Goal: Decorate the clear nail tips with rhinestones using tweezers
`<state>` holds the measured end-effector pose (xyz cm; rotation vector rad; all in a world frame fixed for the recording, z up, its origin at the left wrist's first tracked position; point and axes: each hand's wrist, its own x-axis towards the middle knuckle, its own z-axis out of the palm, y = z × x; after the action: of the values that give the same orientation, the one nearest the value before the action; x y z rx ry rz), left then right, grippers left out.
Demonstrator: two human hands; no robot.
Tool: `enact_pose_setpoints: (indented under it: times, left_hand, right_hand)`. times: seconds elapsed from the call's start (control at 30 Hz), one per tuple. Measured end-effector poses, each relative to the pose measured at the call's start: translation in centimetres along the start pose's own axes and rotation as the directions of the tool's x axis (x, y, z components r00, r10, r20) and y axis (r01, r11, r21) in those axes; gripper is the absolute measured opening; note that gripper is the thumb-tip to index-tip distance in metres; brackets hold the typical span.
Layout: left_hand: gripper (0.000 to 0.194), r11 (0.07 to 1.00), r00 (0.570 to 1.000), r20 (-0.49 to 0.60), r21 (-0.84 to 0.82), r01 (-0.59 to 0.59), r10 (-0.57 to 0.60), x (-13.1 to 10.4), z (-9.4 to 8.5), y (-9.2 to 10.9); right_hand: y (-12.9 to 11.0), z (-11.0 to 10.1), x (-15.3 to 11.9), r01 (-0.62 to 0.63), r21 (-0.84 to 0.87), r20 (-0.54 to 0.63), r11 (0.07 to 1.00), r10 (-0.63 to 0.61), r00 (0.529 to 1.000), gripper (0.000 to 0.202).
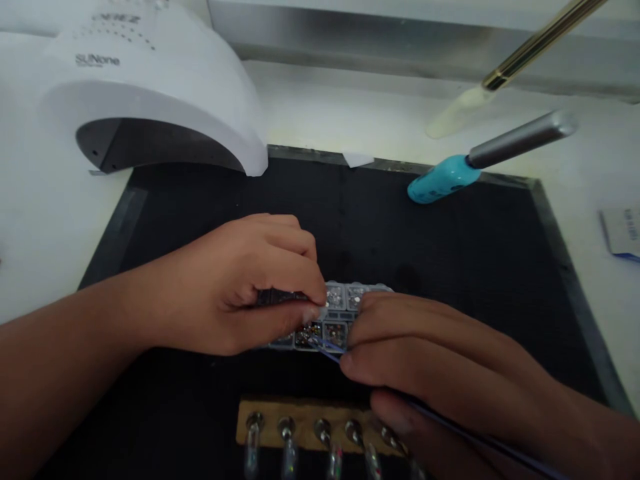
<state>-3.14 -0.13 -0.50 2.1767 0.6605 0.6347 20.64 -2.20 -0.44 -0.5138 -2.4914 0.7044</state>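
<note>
A clear compartment box (335, 333) with small glittering stones lies on a black mat, partly covered by both hands. My left hand (270, 283) is over its left part, thumb and index finger pinched at a small clear lid or edge of the box. My right hand (425, 347) rests over the box's right part, fingers closed around a thin bluish tool (330, 353). The tool's tip reaches into a compartment of dark, multicoloured stones near my left thumb. A tan strip (305, 433) holding several nail tips on metal stands is in front of the box.
A white nail lamp (165, 87) stands at the back left. At the back right are a turquoise bottle (445, 179) with a silver cap and a pale brush-like item (460, 110) with a gold handle. A small packet (621, 230) lies at the right edge.
</note>
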Motion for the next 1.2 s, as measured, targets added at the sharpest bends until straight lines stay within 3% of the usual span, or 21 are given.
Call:
enact_pose_setpoints:
  times: [0.37, 0.53, 0.73, 0.93, 1.2]
  left_hand:
    - [0.010, 1.000, 1.000, 0.007, 0.000, 0.005, -0.005, -0.06, -0.04, 0.02]
    - [0.010, 1.000, 1.000, 0.008, 0.009, -0.001, 0.001, 0.03, -0.03, 0.01]
    - [0.010, 1.000, 1.000, 0.013, 0.015, -0.009, 0.009, 0.11, 0.00, 0.10]
    - [0.011, 1.000, 1.000, 0.012, 0.029, -0.012, 0.012, 0.17, -0.03, 0.13]
    - [0.013, 0.999, 1.000, 0.019, 0.036, -0.007, 0.006, 0.14, -0.03, 0.16]
  right_hand:
    - [-0.10, 0.01, -0.05, -0.026, 0.039, -0.007, 0.999, 0.026, 1.000, 0.014]
    - [0.04, 0.19, 0.06, 0.013, -0.043, -0.007, 0.999, -0.013, 1.000, 0.014]
    - [0.01, -0.03, 0.06, 0.028, -0.007, 0.001, 1.000, -0.028, 1.000, 0.014]
    - [-0.69, -0.55, 0.27, -0.058, -0.044, 0.039, 0.997, 0.060, 0.997, 0.012]
    - [0.03, 0.09, 0.21, 0.063, -0.049, -0.007, 0.997, -0.063, 0.998, 0.015]
